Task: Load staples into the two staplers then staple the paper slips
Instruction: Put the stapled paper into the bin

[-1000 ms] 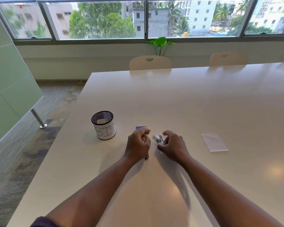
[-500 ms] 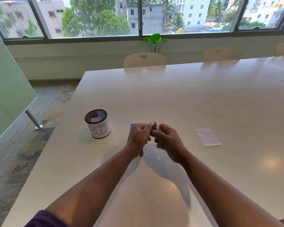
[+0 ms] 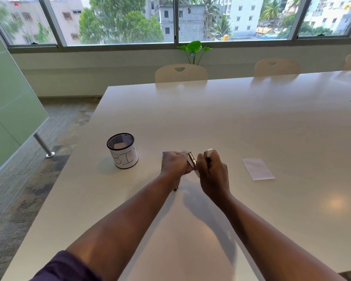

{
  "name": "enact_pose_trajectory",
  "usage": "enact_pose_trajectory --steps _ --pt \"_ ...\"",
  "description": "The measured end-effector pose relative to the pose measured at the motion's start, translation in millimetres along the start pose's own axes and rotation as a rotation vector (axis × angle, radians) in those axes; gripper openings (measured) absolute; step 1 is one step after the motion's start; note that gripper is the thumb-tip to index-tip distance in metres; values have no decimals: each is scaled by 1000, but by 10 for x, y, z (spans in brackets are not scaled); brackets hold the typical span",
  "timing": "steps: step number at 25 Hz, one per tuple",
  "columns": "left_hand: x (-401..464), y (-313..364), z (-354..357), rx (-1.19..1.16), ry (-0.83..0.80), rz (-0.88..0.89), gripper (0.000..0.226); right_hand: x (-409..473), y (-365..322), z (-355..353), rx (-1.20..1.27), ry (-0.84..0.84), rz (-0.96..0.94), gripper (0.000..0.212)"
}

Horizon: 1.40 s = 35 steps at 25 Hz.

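Observation:
A small white stapler [image 3: 192, 159] is held just above the table between both hands, hinged open so its metal staple channel shows. My right hand [image 3: 213, 175] grips its white top, whose end [image 3: 208, 152] sticks up past the fingers. My left hand [image 3: 174, 164] pinches the metal channel from the left. A small blue staple box [image 3: 164, 153] peeks out behind my left hand. A dark tip of another object [image 3: 175, 189] shows under my left wrist; I cannot tell what it is. White paper slips [image 3: 257, 168] lie flat to the right.
A black mesh cup labelled BIN [image 3: 123, 151] stands left of my hands with a white scrap inside. The white table [image 3: 231, 118] runs far back and right. Its left edge is near the cup. Chairs [image 3: 180, 73] line the far side.
The stapler was lifted from the table and swung open between both hands. My right hand moved up onto its white top. The camera view shifted slightly.

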<state>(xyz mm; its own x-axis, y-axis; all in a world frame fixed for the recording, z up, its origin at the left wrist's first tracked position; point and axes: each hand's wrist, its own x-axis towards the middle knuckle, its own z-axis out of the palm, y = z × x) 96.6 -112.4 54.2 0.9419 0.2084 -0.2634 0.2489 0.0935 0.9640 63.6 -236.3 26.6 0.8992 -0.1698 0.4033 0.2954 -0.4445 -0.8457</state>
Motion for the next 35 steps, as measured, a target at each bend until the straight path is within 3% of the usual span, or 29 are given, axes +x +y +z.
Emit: enact_pose_trajectory --steps 5,11,15,22,28,35 --pt "189 65 -103 151 11 135 15 -28 55 -73 -25 42 -12 15" --pt "327 -22 -136 473 -52 269 17 -83 99 -179 -243 -141 114 4" --pt "317 3 -84 655 -56 355 18 -131 66 -189 -430 -307 174 38" --pt "396 -14 -100 1035 -150 305 24 -128 29 -154 -573 -574 224 96" --pt "433 -70 -132 1172 -191 422 31 -43 69 -110 -501 -671 143 95" --pt "492 10 -156 1169 -303 324 34 333 116 -98 -413 -810 98 84"
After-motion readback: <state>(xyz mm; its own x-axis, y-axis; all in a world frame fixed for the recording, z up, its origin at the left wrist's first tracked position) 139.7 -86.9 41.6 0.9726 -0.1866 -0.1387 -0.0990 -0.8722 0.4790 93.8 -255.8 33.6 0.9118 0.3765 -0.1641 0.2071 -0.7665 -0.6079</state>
